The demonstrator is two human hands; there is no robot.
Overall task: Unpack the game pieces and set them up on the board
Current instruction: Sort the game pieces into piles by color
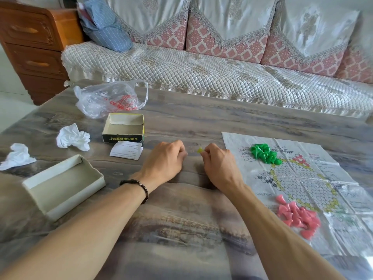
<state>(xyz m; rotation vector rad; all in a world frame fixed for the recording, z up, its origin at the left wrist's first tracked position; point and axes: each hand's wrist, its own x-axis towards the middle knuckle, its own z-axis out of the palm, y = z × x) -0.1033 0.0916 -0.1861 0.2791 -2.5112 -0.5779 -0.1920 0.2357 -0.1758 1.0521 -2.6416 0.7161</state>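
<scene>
A paper game board [314, 178] with a hexagon grid lies flat on the right of the table. A heap of green cone pieces [264, 153] sits on its far left corner, and a heap of pink pieces [296, 216] on its near part. My right hand [219, 165] pinches a small yellow piece [199, 150] just left of the board. My left hand [165, 160] is beside it with fingers curled under; what it holds is hidden.
An open box bottom [124, 128] and a folded leaflet [126, 150] lie beyond my left hand. The box lid [62, 184] rests at the left. Two crumpled tissues [73, 137] and a plastic bag [109, 100] lie farther left. A sofa [201, 69] runs behind the table.
</scene>
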